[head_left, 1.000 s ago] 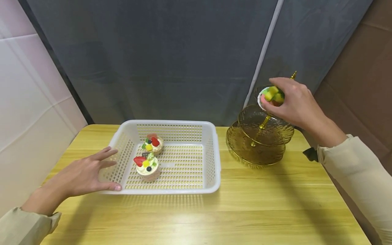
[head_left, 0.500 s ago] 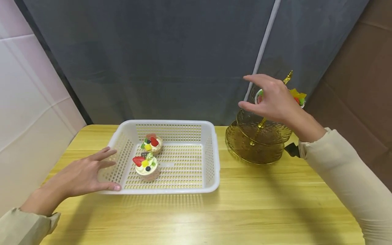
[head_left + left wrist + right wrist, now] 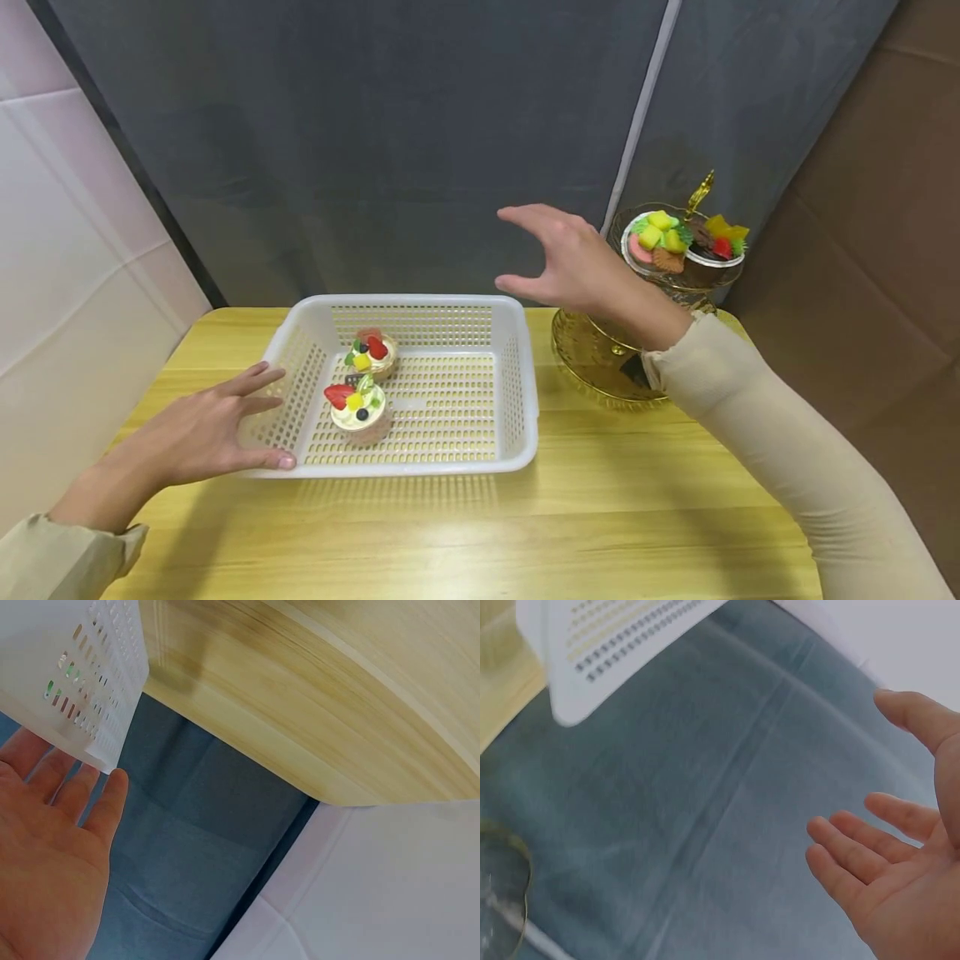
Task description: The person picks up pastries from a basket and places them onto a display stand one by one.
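Observation:
My left hand (image 3: 198,433) rests at the left side of a white perforated plastic basket (image 3: 420,302), thumb at the front corner and fingers spread along the rim. In the left wrist view its straight fingers touch the basket's edge (image 3: 45,724). Two cream-topped cupcakes with fruit, a nearer one (image 3: 363,421) and a farther one (image 3: 372,358), sit in the basket's left half. My right hand (image 3: 581,262) hovers empty between basket and stand, thumb and fingers apart. A gold tiered stand (image 3: 585,367) bears a fruit cupcake (image 3: 658,242) and a chocolate cupcake (image 3: 708,254) on its top tier.
The wooden table (image 3: 480,533) carries the basket and the stand, which is at the right rear. A dark grey curtain (image 3: 375,150) hangs behind. My right forearm hides part of the stand's lower tiers.
My right hand has let go of the fruit cupcake on the stand's top tier and moved left, away from it. My left hand has stayed at the basket.

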`<state>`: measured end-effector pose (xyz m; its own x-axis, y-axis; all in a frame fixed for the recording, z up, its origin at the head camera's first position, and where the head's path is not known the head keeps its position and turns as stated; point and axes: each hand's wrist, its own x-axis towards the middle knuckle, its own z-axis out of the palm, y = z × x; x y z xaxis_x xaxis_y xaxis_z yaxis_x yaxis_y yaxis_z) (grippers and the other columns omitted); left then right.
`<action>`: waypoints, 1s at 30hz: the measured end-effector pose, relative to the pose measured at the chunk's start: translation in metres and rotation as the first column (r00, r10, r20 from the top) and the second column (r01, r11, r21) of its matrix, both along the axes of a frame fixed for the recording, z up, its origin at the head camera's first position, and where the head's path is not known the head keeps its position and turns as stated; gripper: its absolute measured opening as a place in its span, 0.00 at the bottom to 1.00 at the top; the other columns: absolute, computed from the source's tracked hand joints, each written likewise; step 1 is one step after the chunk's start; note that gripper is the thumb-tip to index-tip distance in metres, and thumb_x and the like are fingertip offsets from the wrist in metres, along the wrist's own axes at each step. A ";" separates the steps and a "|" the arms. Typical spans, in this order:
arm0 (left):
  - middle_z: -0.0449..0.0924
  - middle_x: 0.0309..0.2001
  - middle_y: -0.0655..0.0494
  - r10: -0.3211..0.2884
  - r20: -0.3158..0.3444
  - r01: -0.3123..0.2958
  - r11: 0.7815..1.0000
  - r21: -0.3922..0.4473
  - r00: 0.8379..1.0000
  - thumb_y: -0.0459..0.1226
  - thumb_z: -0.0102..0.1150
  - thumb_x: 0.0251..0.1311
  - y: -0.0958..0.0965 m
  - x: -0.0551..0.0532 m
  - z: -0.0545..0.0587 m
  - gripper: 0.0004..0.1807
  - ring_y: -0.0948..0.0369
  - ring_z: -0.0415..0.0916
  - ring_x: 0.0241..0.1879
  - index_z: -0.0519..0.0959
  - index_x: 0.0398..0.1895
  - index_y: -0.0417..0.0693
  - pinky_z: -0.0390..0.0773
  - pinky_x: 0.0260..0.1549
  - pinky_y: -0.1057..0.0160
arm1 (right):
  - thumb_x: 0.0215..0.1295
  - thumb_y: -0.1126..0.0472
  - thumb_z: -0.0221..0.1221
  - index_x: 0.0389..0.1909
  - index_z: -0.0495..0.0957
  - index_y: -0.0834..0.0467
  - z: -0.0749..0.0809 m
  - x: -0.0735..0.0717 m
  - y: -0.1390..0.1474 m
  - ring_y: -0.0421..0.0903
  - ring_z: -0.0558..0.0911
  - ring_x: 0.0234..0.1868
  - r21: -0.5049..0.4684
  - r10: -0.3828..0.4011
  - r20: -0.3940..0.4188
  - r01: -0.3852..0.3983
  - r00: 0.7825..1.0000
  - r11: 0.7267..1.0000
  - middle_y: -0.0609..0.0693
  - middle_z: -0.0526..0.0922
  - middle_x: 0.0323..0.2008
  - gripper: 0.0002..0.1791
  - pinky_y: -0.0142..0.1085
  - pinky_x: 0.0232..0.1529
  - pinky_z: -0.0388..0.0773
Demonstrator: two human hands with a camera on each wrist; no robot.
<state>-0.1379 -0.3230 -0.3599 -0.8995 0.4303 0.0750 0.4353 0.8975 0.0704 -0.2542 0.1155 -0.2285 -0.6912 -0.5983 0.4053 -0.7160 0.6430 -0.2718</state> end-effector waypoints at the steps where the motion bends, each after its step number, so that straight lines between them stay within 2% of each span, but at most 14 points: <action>1: 0.68 0.68 0.37 0.001 0.002 -0.001 1.000 -0.001 1.000 0.70 0.68 0.41 0.000 0.000 0.000 0.48 0.33 0.71 0.59 0.83 0.53 0.38 0.79 0.37 0.40 | 0.57 0.47 0.70 0.69 0.69 0.57 -0.002 0.000 -0.005 0.50 0.71 0.68 0.002 0.010 0.008 -0.010 1.000 1.000 0.53 0.72 0.67 0.40 0.47 0.66 0.66; 5: 0.68 0.68 0.37 0.005 0.006 -0.005 1.000 0.002 1.000 0.70 0.68 0.41 0.000 0.001 0.000 0.49 0.32 0.71 0.60 0.83 0.53 0.38 0.78 0.38 0.39 | 0.58 0.47 0.69 0.70 0.68 0.57 -0.008 0.001 -0.021 0.49 0.71 0.68 0.016 0.053 0.045 -0.053 0.998 0.998 0.52 0.71 0.68 0.41 0.46 0.66 0.65; 13: 0.68 0.67 0.37 0.005 0.003 -0.005 1.000 0.005 1.000 0.70 0.68 0.41 0.000 0.001 0.000 0.49 0.33 0.71 0.60 0.83 0.53 0.37 0.78 0.38 0.40 | 0.57 0.48 0.70 0.71 0.68 0.56 -0.023 0.001 -0.046 0.46 0.76 0.62 -0.011 0.146 0.095 -0.146 0.985 0.989 0.50 0.73 0.67 0.41 0.43 0.63 0.69; 17: 0.68 0.68 0.37 0.003 0.003 -0.003 1.000 0.005 1.000 0.70 0.68 0.41 0.000 0.001 0.000 0.49 0.33 0.69 0.61 0.83 0.53 0.37 0.78 0.37 0.39 | 0.57 0.48 0.71 0.71 0.67 0.55 -0.030 0.001 -0.059 0.44 0.76 0.61 -0.017 0.199 0.141 -0.199 0.970 0.980 0.49 0.72 0.68 0.42 0.41 0.62 0.69; 23: 0.68 0.68 0.38 0.002 0.002 -0.002 1.000 0.009 1.000 0.70 0.68 0.41 0.001 0.001 0.001 0.48 0.34 0.69 0.62 0.83 0.53 0.39 0.78 0.37 0.40 | 0.56 0.46 0.71 0.73 0.64 0.54 -0.041 0.003 -0.075 0.44 0.75 0.64 -0.011 0.262 0.242 -0.267 0.934 0.964 0.49 0.69 0.71 0.45 0.40 0.64 0.68; 30: 0.68 0.68 0.39 0.009 0.000 -0.009 1.000 0.021 1.000 0.70 0.67 0.42 0.002 0.004 0.003 0.48 0.34 0.70 0.62 0.83 0.53 0.39 0.79 0.38 0.41 | 0.55 0.44 0.72 0.74 0.63 0.51 -0.053 0.004 -0.092 0.41 0.74 0.65 0.017 0.274 0.305 -0.293 0.912 0.956 0.44 0.68 0.71 0.47 0.37 0.63 0.68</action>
<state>-0.1343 -0.3214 -0.3569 -0.9034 0.4204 0.0842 0.4270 0.8998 0.0889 -0.2502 0.0234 -0.2819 -0.5714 -0.8040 0.1649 -0.7634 0.4470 -0.4663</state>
